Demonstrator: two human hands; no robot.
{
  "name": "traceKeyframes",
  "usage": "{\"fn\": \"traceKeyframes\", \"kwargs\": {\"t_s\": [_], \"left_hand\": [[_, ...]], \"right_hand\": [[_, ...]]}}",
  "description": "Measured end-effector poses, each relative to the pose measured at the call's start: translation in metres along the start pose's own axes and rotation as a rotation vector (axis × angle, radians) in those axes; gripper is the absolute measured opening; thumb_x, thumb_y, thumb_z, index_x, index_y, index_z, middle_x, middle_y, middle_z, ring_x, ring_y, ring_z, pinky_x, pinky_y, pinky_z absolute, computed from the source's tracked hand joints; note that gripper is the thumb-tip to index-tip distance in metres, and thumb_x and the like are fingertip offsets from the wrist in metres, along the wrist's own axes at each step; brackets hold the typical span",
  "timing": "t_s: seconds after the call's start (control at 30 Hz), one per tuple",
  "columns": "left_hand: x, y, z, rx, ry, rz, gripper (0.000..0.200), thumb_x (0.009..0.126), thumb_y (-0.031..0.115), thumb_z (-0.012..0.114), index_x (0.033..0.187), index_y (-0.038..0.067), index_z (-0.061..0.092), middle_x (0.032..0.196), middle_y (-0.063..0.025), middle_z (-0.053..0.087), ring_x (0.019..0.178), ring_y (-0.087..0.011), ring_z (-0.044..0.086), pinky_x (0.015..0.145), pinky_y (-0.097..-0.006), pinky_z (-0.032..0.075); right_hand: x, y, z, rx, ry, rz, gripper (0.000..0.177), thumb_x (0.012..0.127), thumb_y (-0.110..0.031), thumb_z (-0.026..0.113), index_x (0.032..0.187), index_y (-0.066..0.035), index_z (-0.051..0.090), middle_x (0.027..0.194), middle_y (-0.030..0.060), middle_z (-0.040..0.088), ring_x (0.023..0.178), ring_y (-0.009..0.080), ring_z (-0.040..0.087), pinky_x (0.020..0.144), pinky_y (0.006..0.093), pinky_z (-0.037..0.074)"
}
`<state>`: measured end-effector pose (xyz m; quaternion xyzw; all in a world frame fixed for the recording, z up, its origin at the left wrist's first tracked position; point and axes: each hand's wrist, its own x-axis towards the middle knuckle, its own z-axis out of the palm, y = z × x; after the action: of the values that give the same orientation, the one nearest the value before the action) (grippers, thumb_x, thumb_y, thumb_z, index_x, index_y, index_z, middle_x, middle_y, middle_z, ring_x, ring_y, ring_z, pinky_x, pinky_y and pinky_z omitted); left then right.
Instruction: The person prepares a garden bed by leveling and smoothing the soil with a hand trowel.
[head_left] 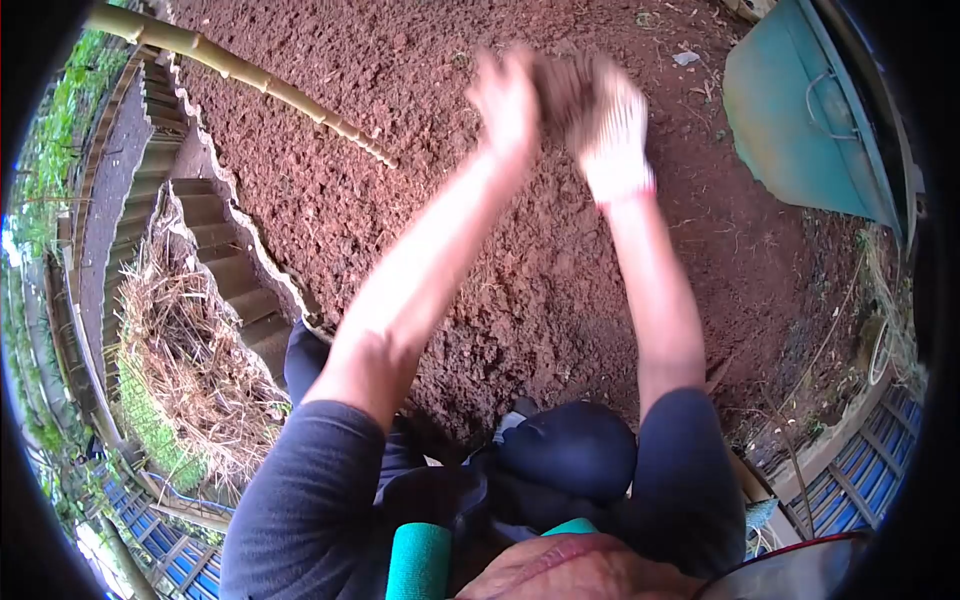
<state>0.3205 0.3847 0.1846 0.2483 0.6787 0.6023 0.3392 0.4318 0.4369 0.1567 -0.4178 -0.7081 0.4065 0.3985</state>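
My left hand (pixel 507 105), bare and blurred by motion, is stretched out over the reddish-brown soil (pixel 460 265). Close to its right is my right hand (pixel 612 135), in a pale knitted glove with a red cuff. A dark brown smear (pixel 565 90) shows between the two hands, at the glove's finger side; I cannot tell whether it is a lump of soil or the dirty glove fingers. Both forearms reach forward from dark sleeves. Loose, crumbly earth lies beneath the hands.
A bamboo pole (pixel 265 85) slants in from the upper left. Corrugated sheets (pixel 235 265) edge the soil on the left, beside a heap of dry straw (pixel 190 370). A green tub (pixel 800 110) stands at the upper right. My dark-clothed knee (pixel 570 450) is below.
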Motion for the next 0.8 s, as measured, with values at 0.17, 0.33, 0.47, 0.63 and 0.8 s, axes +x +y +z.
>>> {"fn": "traceKeyframes", "kwargs": {"t_s": [0.17,0.33,0.47,0.63,0.8], "left_hand": [[0.093,0.028,-0.076,0.242,-0.081,-0.207,0.040,0.091,0.032,0.058,0.111,-0.002,0.058,0.106,-0.0228,0.060,0.083,-0.0215,0.062,0.069,-0.0329,0.056],[-0.065,-0.033,-0.174,0.898,-0.171,0.075,0.026,0.085,0.023,0.065,0.074,0.000,0.067,0.066,-0.0097,0.062,0.056,-0.0156,0.056,0.053,-0.0296,0.045],[-0.131,-0.083,-0.296,0.782,0.398,0.141,0.017,0.080,0.014,0.070,0.089,0.000,0.072,0.086,-0.0132,0.067,0.068,-0.0198,0.059,0.066,-0.0348,0.050],[-0.145,-0.158,-0.432,0.517,0.716,-0.559,0.045,0.088,0.043,0.059,0.108,0.002,0.062,0.094,-0.0154,0.062,0.087,-0.0291,0.061,0.076,-0.0482,0.055],[-0.169,-0.183,-0.404,-0.062,0.448,-0.878,0.043,0.092,0.039,0.044,0.118,0.007,0.058,0.113,-0.0137,0.061,0.105,-0.0310,0.058,0.084,-0.0506,0.053]], "right_hand": [[0.083,-0.008,0.016,0.462,0.290,0.071,0.042,0.088,-0.042,0.057,0.113,-0.009,0.063,0.121,0.0144,0.058,0.107,0.0310,0.054,0.093,0.0421,0.044],[-0.051,0.076,-0.031,-0.560,0.291,-0.178,0.025,0.086,-0.032,0.063,0.097,-0.011,0.068,0.114,0.0121,0.063,0.101,0.0308,0.061,0.088,0.0429,0.048],[-0.189,0.175,-0.166,-1.259,0.316,0.168,0.047,0.090,-0.047,0.048,0.120,-0.013,0.060,0.131,0.0184,0.052,0.116,0.0395,0.051,0.099,0.0500,0.039],[-0.249,0.191,-0.188,-1.139,-0.017,0.415,0.049,0.090,-0.052,0.049,0.125,-0.020,0.059,0.133,0.0114,0.053,0.123,0.0365,0.048,0.099,0.0446,0.039],[-0.251,0.143,-0.149,-0.725,-0.204,0.445,0.052,0.092,-0.057,0.046,0.125,-0.019,0.059,0.126,0.0086,0.058,0.118,0.0318,0.052,0.105,0.0441,0.037]]}}
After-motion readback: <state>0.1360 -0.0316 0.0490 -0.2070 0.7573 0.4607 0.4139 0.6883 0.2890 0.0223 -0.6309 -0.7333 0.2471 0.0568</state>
